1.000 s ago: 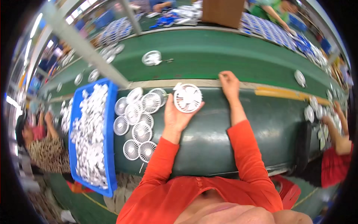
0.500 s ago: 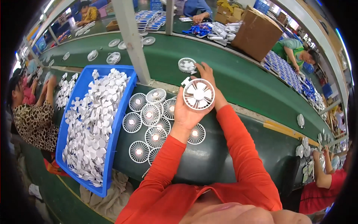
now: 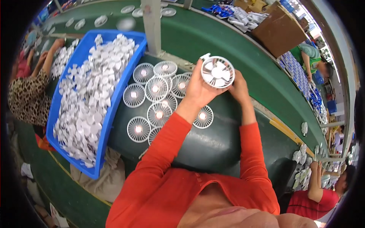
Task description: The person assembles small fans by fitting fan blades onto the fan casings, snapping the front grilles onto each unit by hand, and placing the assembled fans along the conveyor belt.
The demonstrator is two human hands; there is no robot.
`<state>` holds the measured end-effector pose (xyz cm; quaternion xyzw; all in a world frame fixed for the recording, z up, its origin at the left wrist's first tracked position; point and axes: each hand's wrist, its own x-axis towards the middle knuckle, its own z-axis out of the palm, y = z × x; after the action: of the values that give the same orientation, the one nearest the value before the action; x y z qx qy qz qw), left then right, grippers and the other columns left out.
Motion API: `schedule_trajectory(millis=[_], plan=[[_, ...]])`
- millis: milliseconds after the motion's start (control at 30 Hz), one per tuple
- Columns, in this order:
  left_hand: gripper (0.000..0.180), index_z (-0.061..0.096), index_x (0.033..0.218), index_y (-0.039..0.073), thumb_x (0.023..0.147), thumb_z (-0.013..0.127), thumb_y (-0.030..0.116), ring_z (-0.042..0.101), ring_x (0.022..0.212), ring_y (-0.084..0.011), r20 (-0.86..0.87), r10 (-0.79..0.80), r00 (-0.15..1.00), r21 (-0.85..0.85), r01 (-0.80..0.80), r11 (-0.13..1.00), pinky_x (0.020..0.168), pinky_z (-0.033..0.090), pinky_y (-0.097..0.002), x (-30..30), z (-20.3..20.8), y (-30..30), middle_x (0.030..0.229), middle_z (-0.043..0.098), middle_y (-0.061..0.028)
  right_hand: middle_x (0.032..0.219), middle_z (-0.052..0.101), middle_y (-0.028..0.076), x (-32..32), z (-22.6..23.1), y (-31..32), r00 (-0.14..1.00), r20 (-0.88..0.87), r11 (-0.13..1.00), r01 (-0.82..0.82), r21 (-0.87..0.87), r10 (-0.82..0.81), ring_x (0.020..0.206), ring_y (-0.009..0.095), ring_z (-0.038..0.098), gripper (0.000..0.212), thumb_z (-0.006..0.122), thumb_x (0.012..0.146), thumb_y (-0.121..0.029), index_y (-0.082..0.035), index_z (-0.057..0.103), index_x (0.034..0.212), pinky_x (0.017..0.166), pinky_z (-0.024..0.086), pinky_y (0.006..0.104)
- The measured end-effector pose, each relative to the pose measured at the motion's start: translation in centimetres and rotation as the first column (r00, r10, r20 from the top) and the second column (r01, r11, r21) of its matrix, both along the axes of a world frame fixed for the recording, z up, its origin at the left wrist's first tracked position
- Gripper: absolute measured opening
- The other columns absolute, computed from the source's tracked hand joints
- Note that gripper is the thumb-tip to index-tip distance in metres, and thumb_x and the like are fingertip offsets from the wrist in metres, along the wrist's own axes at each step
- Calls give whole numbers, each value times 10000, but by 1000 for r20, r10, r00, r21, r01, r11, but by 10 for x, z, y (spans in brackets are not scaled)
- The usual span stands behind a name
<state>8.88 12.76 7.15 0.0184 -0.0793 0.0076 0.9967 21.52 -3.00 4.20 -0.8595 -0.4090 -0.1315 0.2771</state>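
Note:
A round white fan head (image 3: 218, 72) with several blades inside its rim is held above the green belt. My left hand (image 3: 199, 85) is closed around its left and lower side, and a small white stub (image 3: 205, 57) sticks out past my fingers. At the opposite edge, my right hand (image 3: 239, 89) has its fingers against the rim, partly hidden behind it. Several round white fan grilles (image 3: 155, 88) lie on the dark green work surface (image 3: 213, 148), left of my left forearm. One more grille (image 3: 203, 116) lies just right of that forearm.
A blue tub (image 3: 110, 117) heaped with white fan blades (image 3: 89, 102) stands to the left. Beyond it rises a metal post (image 3: 151, 30) beside the green conveyor belt (image 3: 182, 38). A cardboard box (image 3: 279, 32) stands across the belt. Other people work at left and right.
My view has shifted, so the tub and grilles appear higher. My right hand has come from behind the fan head to its right edge. The round part beside it no longer shows there.

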Motion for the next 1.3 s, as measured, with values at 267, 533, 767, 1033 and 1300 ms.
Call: schedule_trajectory(millis=[267, 533, 767, 1033, 1300], plan=[[498, 545, 1188, 135, 953, 356, 531, 532, 1143, -310, -1, 94, 996, 111, -94, 989, 895, 461, -525, -11, 11, 16, 1249, 551, -138, 1235, 544, 168, -94, 45, -44, 999, -50, 995, -14, -95, 10, 1122, 348, 519, 341, 776, 653, -107, -48, 638, 959, 931, 430, 419], [484, 542, 1206, 113, 956, 384, 497, 482, 1209, -343, -115, 227, 967, 214, -199, 956, 992, 362, -599, -11, 21, 23, 1282, 527, -163, 1395, 357, 242, -153, -2, -6, 945, -126, 916, -325, -237, 303, 1270, 419, 373, 700, 820, 610, -228, -131, 533, 1241, 1046, 338, 473], [430, 520, 1259, 89, 977, 431, 401, 564, 1096, -226, -120, 245, 962, 318, -197, 927, 948, 459, -411, -15, 5, 28, 1194, 589, -80, 1283, 483, 200, -141, 24, -15, 885, -294, 926, -378, -1, 361, 1137, 383, 479, 658, 800, 634, -281, -114, 541, 1215, 978, 399, 448], [426, 490, 1276, 66, 1001, 390, 375, 553, 1125, -204, -191, 84, 978, 550, 36, 834, 953, 463, -361, -9, -3, -20, 1239, 564, -67, 1284, 425, 169, -112, 65, -15, 995, 62, 929, -98, 357, 81, 1156, 387, 424, 759, 806, 613, -310, -134, 502, 1286, 977, 387, 456], [438, 506, 1256, 93, 992, 386, 420, 563, 1111, -211, -287, 130, 949, 569, 60, 820, 936, 469, -355, -8, 2, -31, 1230, 575, -72, 1383, 314, 206, -107, 47, -15, 988, 43, 926, -155, 345, 149, 1230, 424, 366, 802, 775, 651, -413, -140, 412, 1313, 1001, 339, 507]])
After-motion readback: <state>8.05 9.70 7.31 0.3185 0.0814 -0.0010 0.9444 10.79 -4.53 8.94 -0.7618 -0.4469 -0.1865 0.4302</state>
